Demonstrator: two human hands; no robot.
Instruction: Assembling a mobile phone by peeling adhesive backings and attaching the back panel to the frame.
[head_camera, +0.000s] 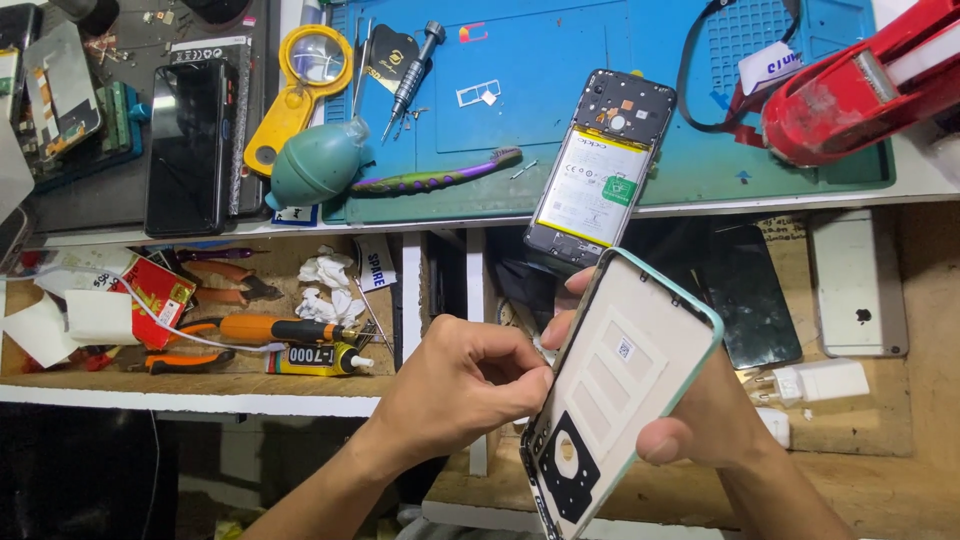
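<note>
Right hand (700, 425) grips the phone back cover (625, 385), small white square label inside; left hand (465, 385) pinches its edge. Opened phone (600, 165) overhangs the blue mat's (560, 80) front edge.

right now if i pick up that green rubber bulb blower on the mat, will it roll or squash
The bulb blower looks round-bodied, so a push would probably roll it. It seems soft rubber, likely squashing under a firm grip. It is probably hollow and light, and it lies against the yellow magnifier, which may shift with it.
</note>
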